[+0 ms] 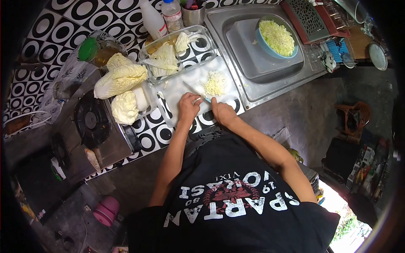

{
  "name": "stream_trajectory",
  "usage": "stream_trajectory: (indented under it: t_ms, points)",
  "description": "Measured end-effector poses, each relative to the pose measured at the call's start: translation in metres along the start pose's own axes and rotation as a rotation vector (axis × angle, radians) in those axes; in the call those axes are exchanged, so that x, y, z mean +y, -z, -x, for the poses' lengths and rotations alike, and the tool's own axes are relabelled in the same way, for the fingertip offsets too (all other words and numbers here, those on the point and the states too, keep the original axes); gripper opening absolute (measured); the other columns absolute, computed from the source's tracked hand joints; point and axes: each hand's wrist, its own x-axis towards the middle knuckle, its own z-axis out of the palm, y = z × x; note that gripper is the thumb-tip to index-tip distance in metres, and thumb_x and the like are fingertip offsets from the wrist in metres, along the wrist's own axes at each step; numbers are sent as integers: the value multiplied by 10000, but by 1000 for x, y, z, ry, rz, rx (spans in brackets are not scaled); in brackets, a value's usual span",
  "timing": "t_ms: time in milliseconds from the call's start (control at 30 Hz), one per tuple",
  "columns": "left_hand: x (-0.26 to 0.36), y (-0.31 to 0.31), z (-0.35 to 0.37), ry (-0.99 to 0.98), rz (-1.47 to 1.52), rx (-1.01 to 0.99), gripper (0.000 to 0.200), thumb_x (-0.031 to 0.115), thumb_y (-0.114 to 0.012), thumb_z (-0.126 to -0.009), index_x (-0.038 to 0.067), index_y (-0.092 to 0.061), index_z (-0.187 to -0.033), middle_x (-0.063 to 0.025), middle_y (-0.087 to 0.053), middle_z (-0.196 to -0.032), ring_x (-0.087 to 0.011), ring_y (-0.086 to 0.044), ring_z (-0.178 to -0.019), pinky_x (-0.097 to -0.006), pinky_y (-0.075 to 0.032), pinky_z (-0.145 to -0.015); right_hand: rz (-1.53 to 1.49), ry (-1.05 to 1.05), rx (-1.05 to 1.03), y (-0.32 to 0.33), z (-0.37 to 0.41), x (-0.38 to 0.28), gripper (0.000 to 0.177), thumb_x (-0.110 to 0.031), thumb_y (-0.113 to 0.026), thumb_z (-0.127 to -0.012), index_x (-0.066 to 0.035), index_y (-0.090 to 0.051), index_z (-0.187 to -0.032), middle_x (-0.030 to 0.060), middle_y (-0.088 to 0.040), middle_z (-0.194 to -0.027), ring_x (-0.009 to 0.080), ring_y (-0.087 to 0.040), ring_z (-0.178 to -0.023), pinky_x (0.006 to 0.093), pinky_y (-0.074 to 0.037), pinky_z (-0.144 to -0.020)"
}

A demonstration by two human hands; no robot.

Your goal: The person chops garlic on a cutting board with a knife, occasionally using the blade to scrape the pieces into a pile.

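My right hand (224, 112) is wrapped round the blue handle of a knife (195, 90). The blade lies low over a translucent cutting board (173, 86), angled up and to the left. Close beside it, the fingers of my left hand (188, 107) are curled together near the board's front edge. A small whitish bit shows at those fingertips, too small to name. Just beyond the knife sits a pile of finely chopped pale vegetable (215, 83). Cabbage leaves (165, 57) lie in a clear tray (201, 58) behind the board.
Whole napa cabbages (120, 82) lie to the left, by a gas stove (90, 120). On the right, a blue bowl (262, 43) of chopped greens (277, 37) stands over the steel sink (240, 82). Bottles (172, 17) and a green-lidded jar (88, 49) stand behind.
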Motion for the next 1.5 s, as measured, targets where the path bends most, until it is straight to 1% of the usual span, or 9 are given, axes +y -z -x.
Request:
stream_trajectory:
  t_ms: [233, 333, 433, 733, 1067, 1133, 1233, 1367, 1500]
  points:
    - [-4, -2, -3, -107, -91, 44, 127, 75, -747, -655, 39, -703, -768, -106, -606, -747, -241, -590, -652, -322, -477, -603, -4, 18, 14, 7, -7, -7, 165, -97, -397, -870, 31, -421, -970, 229, -625, -765, 379, -627, -741, 463, -503, -642]
    - [3, 1, -2, 38, -9, -4, 94, 60, -714, -656, 31, -694, -743, -116, -601, -767, -288, -569, -760, -371, -462, -680, -5, 17, -2, 12, 5, -8, 164, -94, -401, -866, 28, -421, -973, 233, -625, -772, 383, -628, -757, 465, -503, -650]
    - [4, 0, -3, 64, 24, -8, 80, 62, -715, -656, 31, -690, -725, -112, -585, -736, -286, -564, -743, -374, -457, -666, 17, -39, -71, 11, 10, -3, 169, -106, -393, -870, 25, -420, -973, 233, -626, -779, 383, -630, -764, 468, -503, -654]
    - [-2, -1, -2, -158, -118, 53, 85, 59, -705, -645, 32, -697, -726, -118, -595, -737, -251, -594, -677, -329, -489, -619, 18, 26, 61, 7, -16, -9, 182, -111, -415, -853, 27, -431, -970, 230, -630, -788, 377, -632, -752, 467, -506, -652]
    - [-6, -2, -2, -99, -73, 13, 84, 63, -693, -653, 38, -699, -733, -128, -603, -787, -266, -601, -729, -329, -508, -649, 24, -49, -52, 2, 1, -2, 187, -119, -403, -867, 20, -420, -991, 229, -628, -791, 381, -629, -748, 457, -507, -659]
    - [-5, -3, -2, -52, -13, 17, 75, 64, -688, -630, 50, -686, -703, -122, -593, -779, -302, -564, -796, -374, -465, -709, 25, -56, -27, -1, -6, -2, 183, -118, -403, -867, 16, -418, -992, 225, -627, -787, 381, -628, -745, 457, -507, -659]
    - [-6, -1, -2, -126, -78, 19, 91, 60, -713, -672, 43, -702, -760, -136, -605, -786, -266, -602, -713, -319, -508, -630, 43, -22, 34, -1, -15, -3, 173, -117, -401, -868, 10, -419, -985, 219, -625, -776, 381, -626, -740, 458, -506, -656]
    - [-8, -1, -2, -90, -52, 25, 95, 45, -713, -674, 46, -703, -768, -131, -608, -785, -262, -601, -696, -319, -504, -621, 29, 9, -14, 12, -9, -9, 178, -111, -407, -864, 14, -419, -991, 221, -628, -787, 384, -626, -750, 458, -505, -655]
    - [-2, 0, -2, 4, 9, -11, 78, 27, -693, -648, 47, -679, -722, -120, -603, -776, -304, -565, -767, -377, -462, -688, 11, -46, -81, 17, 9, -13, 182, -104, -414, -861, 20, -421, -994, 223, -630, -793, 388, -626, -758, 456, -506, -658]
